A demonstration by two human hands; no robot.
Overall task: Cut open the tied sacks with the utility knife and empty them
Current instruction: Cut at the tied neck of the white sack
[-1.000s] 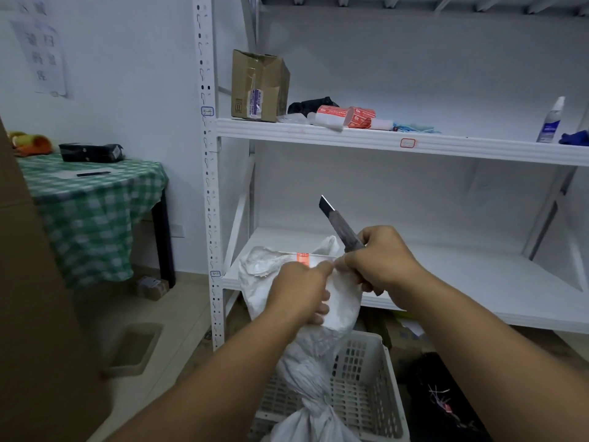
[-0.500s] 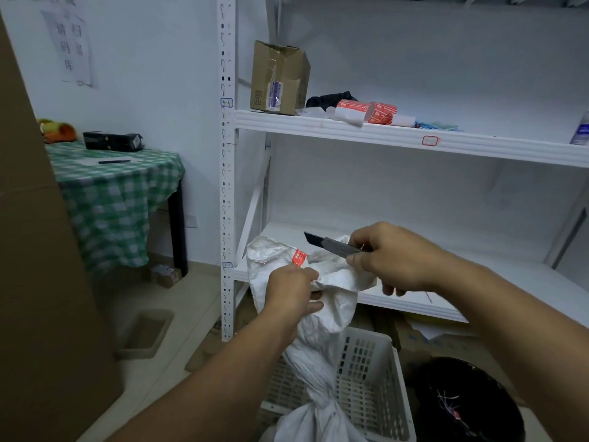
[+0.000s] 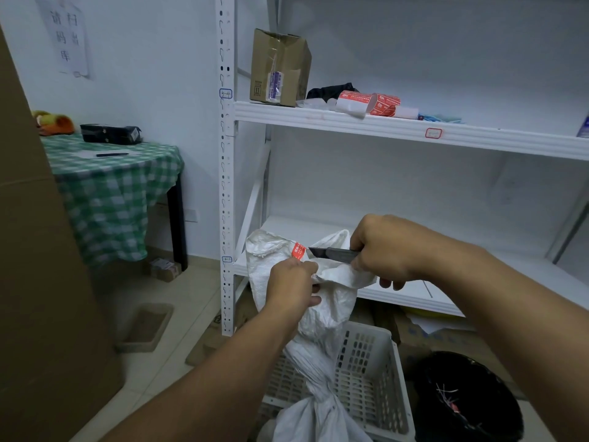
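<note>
R hand (image 3: pixel 382 247) grips utility knife (image 3: pixel 331 252), aimed at & just beside L hand (image 3: pixel 291 287) pinching sack (image 3: pixel 331 311); a slip could nick that hand.

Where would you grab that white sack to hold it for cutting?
Probably the bunched cloth below the red tag, from the left, as the left hand does: the sack is slack there, and the utility knife points in from the right.
</note>
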